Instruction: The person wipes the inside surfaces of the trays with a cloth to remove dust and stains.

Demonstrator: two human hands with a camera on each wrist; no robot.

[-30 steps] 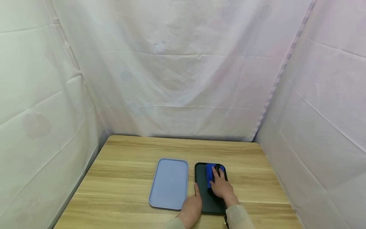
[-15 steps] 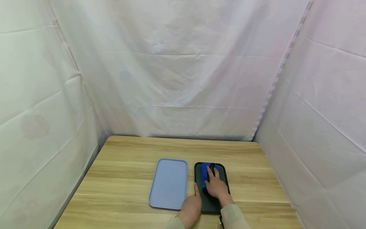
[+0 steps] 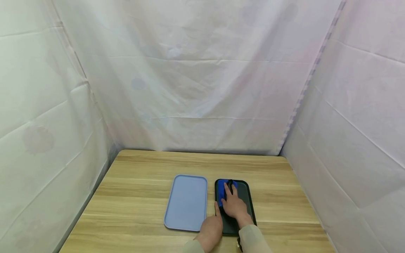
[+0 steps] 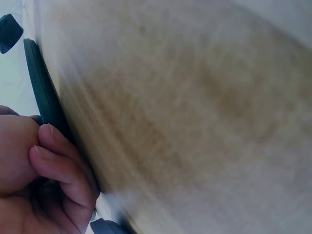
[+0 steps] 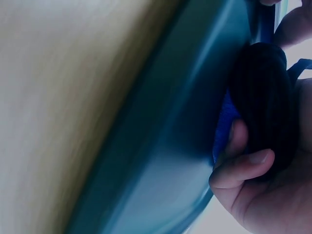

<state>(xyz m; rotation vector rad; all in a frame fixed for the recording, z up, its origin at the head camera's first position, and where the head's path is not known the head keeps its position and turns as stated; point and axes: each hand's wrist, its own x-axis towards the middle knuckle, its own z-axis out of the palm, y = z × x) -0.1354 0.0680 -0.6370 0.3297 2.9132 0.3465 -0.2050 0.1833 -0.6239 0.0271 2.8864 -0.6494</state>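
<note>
Right hand [image 3: 235, 206]: fingers curled round the black handle [image 5: 265, 97] of the blue pad [image 3: 222, 192], at far left on the dark green tray [image 3: 244, 192]. Left hand [image 3: 211, 226]: index straight against the tray's left edge, other fingers' hold unclear. Flat, even pressure and firm bracing should stop the tray creeping.

Your left sleeve [image 3: 193, 247] and right sleeve [image 3: 254, 239] share a plain, pale beige, each ending near the wrist. A small dark item [image 3: 239, 245] shows beside the right one, too small to make out. Your left hand [image 3: 211, 228] and right hand [image 3: 235, 206] are bare.
</note>
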